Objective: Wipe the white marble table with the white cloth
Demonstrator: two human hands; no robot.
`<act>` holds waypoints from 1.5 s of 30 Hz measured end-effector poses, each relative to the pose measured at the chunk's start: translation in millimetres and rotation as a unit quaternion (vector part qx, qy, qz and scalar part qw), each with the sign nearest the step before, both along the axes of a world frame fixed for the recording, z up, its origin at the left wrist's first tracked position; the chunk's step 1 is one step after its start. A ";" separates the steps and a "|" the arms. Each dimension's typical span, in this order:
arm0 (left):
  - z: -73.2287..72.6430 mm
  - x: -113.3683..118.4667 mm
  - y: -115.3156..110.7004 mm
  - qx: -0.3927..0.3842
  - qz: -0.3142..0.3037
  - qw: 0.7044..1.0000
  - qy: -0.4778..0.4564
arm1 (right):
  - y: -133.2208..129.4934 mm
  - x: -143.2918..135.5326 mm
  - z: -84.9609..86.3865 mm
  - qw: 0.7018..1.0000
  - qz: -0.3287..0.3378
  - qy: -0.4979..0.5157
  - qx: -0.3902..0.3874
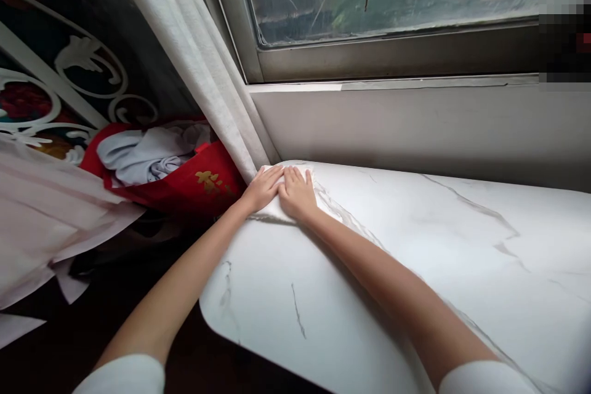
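A white cloth (276, 212) lies spread on the far left corner of a white marble-patterned table (369, 295). Flat on top of it rests my left hand (265, 188), fingers stretched out toward the window side. My right hand (298, 192) presses down right beside it, fingers extended and nearly touching the left one. Both palms cover much of the cloth, so how far it reaches beneath them is hidden. Neither hand has its fingers wrapped around anything.
A pale curtain (194, 55) hangs against the table's left corner. Behind it stands a red bag (184, 188) with grey-white fabric inside. Pink fabric (50, 215) and a white ornamental metal frame (50, 74) are at left. A window (397, 0) rises beyond the table.
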State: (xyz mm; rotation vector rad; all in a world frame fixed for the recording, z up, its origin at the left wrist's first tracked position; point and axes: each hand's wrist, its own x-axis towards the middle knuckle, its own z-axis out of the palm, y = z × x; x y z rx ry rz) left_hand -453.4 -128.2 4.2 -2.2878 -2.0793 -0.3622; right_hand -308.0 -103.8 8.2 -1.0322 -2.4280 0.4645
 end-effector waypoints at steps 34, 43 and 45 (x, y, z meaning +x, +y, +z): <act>-1.8 128.7 -184.6 0.035 -0.046 0.998 0.009 | -143.7 142.1 25.2 0.961 0.156 -0.031 -0.226; 3.1 112.9 25.2 0.004 0.003 0.999 0.039 | 26.5 98.6 1.6 0.998 -0.036 -0.048 -0.016; 4.0 123.8 58.6 0.007 0.008 0.999 0.033 | 54.3 105.3 -0.7 0.996 -0.065 -0.056 0.005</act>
